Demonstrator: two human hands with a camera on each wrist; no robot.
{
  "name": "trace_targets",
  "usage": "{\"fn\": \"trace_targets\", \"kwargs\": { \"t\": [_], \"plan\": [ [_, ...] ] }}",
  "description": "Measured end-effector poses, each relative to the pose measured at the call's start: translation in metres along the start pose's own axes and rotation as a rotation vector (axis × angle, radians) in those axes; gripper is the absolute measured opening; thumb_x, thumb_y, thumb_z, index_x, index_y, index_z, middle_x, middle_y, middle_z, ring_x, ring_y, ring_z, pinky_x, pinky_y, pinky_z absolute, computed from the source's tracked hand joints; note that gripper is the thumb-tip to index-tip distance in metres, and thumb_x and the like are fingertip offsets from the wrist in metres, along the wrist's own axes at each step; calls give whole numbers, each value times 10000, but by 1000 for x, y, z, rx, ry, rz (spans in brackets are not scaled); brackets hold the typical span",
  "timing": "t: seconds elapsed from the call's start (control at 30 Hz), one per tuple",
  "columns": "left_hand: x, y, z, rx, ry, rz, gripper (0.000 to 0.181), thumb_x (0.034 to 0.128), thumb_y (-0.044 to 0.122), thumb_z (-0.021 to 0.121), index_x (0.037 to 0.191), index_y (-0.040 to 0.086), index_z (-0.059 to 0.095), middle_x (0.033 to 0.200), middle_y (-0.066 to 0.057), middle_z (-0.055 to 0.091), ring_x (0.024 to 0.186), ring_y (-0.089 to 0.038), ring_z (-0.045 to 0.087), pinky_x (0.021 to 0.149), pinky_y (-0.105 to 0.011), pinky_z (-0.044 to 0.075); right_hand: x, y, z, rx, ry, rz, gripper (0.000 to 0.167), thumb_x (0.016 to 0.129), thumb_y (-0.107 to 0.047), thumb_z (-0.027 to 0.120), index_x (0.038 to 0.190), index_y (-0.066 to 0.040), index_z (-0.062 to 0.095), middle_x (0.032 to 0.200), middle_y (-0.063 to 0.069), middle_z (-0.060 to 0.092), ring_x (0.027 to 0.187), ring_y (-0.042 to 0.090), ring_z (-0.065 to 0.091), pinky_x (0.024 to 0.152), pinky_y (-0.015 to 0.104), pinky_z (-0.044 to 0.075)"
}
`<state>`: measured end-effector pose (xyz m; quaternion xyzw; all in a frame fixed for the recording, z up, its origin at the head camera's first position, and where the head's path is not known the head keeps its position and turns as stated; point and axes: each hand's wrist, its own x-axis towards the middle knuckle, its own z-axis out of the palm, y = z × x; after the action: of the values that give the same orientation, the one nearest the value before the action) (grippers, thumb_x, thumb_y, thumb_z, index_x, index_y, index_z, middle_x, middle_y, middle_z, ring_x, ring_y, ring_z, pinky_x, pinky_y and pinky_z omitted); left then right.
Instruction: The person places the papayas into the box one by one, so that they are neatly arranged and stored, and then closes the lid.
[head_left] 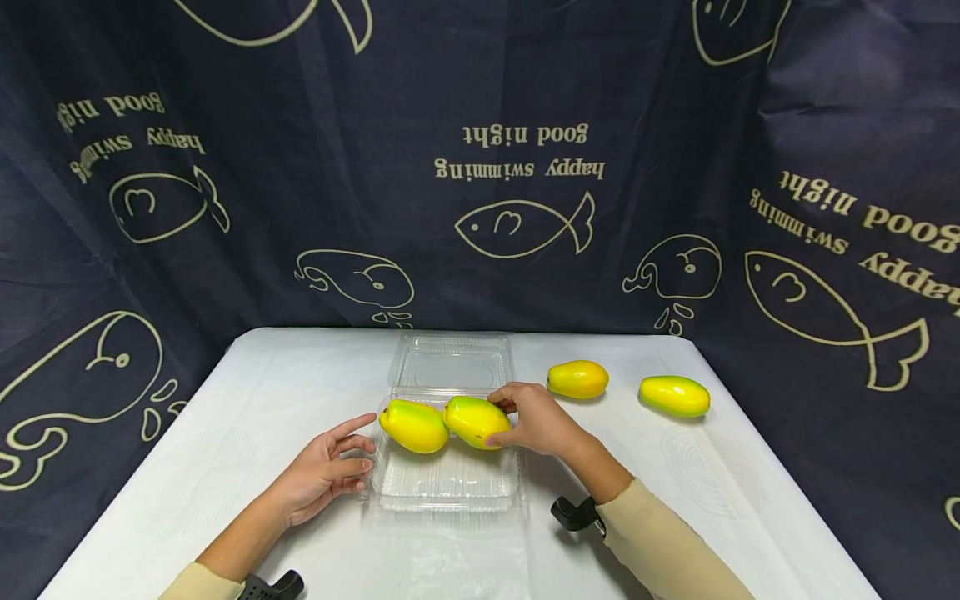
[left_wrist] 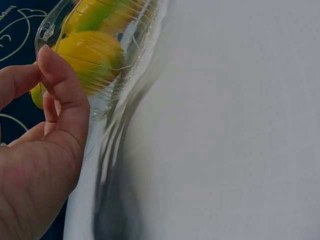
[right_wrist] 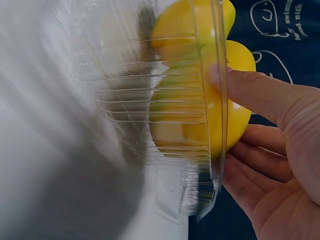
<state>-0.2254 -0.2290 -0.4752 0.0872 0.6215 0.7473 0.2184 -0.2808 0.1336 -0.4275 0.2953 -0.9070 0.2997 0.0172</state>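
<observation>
Two yellow-green fruits lie side by side in a clear plastic container, its lid folded open behind. My right hand grips the right fruit, thumb in front and fingers behind; the right wrist view shows this hand on the fruit through the clear wall. Beside the container's left rim, my left hand has its fingers loosely spread, the index fingertip close to the left fruit. In the left wrist view, this hand's fingertips are at the clear rim.
Two more yellow-green fruits, one nearer and one farther right, lie on the white table to the right of the container. A dark cloth with fish drawings hangs behind and at both sides.
</observation>
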Motion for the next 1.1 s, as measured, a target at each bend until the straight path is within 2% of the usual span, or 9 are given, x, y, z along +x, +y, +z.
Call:
{"fn": "trace_targets", "kwargs": {
  "t": [0.27, 0.43, 0.73, 1.1],
  "plan": [
    [0, 0, -1, 0, -7, 4, 826, 959, -60, 614, 1630, 55, 146, 1135, -16, 564, 782, -75, 615, 676, -211, 602, 0, -4, -2, -40, -6, 4, 592, 697, -262, 959, 1191, -27, 732, 1143, 80, 748, 980, 216, 718, 875, 369, 620],
    [0, 0, -1, -1, -7, 4, 830, 957, -61, 617, 1630, 55, 145, 1138, -17, 566, 784, -73, 618, 677, -212, 604, 1, -4, -3, -31, -15, 0, 612, 700, -253, 959, 1202, 2, 721, 1135, 98, 734, 975, 225, 713, 879, 391, 620],
    [0, 0, -1, -2, -12, 8, 830, 956, -65, 614, 1628, 48, 140, 1138, -17, 560, 778, -72, 615, 673, -212, 602, 2, -6, -4, -47, -38, 21, 599, 708, -239, 952, 1209, -3, 724, 1162, 108, 745, 988, 230, 727, 875, 351, 618],
    [0, 0, -1, -6, -13, 9, 833, 958, -58, 618, 1629, 51, 137, 1141, -15, 559, 775, -71, 613, 673, -207, 598, 4, -3, -5, -24, -62, 16, 588, 714, -208, 948, 1204, 20, 715, 1166, 133, 740, 1001, 254, 729, 899, 399, 619]
  ]
}}
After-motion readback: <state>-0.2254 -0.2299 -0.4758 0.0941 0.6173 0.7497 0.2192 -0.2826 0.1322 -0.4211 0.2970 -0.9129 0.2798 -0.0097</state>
